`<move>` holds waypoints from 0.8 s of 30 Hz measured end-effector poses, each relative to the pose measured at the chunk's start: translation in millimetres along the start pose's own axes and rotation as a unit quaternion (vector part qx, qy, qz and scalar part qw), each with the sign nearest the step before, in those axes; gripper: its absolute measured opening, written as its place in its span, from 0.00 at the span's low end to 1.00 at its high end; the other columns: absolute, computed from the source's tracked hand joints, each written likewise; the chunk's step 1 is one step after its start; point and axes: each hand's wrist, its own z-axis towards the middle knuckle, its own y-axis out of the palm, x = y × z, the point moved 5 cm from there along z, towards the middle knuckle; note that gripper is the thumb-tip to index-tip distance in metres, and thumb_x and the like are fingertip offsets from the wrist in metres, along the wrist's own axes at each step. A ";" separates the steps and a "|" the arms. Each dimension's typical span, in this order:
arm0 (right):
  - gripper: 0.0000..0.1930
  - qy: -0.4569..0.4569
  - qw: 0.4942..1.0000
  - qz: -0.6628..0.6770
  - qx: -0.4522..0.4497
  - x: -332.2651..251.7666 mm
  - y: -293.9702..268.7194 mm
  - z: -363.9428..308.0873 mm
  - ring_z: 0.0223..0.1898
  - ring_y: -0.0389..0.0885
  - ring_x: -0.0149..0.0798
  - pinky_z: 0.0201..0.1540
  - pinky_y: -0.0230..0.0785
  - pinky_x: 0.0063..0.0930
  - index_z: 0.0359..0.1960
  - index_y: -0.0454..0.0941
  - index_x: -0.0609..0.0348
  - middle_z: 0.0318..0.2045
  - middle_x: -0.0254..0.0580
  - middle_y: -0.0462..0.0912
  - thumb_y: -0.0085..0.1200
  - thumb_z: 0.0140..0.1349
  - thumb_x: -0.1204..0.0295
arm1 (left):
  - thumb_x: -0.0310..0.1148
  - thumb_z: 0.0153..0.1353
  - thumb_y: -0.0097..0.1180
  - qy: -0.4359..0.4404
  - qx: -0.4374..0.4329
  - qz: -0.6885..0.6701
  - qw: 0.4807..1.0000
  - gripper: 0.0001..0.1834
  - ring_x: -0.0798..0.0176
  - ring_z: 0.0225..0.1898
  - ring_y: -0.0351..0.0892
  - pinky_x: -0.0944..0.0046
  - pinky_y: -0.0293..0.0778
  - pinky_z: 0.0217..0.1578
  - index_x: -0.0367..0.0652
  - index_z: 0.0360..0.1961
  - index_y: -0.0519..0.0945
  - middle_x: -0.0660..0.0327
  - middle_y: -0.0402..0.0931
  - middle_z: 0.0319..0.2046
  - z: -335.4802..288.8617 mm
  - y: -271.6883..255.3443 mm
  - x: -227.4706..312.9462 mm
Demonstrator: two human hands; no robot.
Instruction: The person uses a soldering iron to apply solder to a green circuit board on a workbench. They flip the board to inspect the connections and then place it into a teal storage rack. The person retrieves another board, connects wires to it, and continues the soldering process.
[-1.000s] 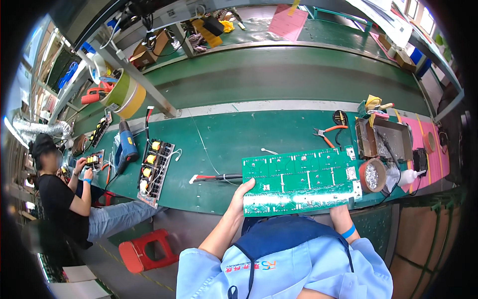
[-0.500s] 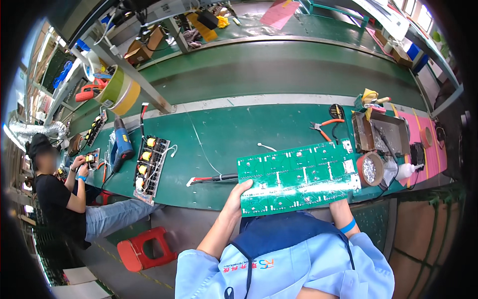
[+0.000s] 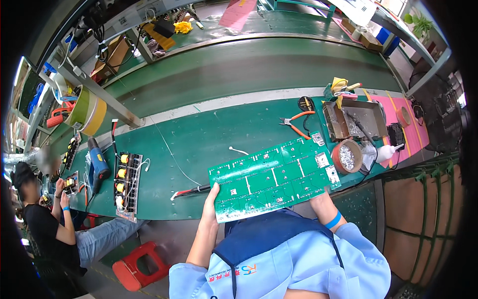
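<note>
A large green circuit board (image 3: pixel 286 180), solder side up, is held tilted above the near edge of the bench. My left hand (image 3: pixel 211 205) grips its left edge, thumb on top and fingers hidden underneath. At the lower right corner, my right hand (image 3: pixel 321 199) holds the board from below, most of its fingers hidden. A black-sleeved cable with red and black wires (image 3: pixel 189 191) sticks out past the board's left edge. Just beyond the board lie a short white wire (image 3: pixel 239 150) and orange-handled cutters (image 3: pixel 297 124).
Left on the green bench (image 3: pixel 184 132) are another populated board (image 3: pixel 128 184) and a blue heat gun (image 3: pixel 97 159). At right stand a metal tray (image 3: pixel 371 115), a round tub of metal bits (image 3: pixel 347 157) and a white bottle (image 3: pixel 388 152). A co-worker (image 3: pixel 47 224) sits left, near a red stool (image 3: pixel 139 266).
My view has turned to the right, so the bench things have shifted left in the picture. The board's tilt has changed, moving its glare. Both hands still hold it.
</note>
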 end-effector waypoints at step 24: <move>0.21 0.037 0.999 0.006 -0.012 6.2 -12.2 -15.0 0.40 0.74 0.30 0.41 0.67 0.23 0.46 0.68 0.62 0.40 0.40 0.75 0.45 0.59 0.58 | 0.43 0.58 0.46 0.009 0.033 0.030 0.999 0.24 0.58 0.43 0.72 0.61 0.69 0.43 0.37 0.50 0.65 0.52 0.70 0.45 1.8 -13.4 -6.6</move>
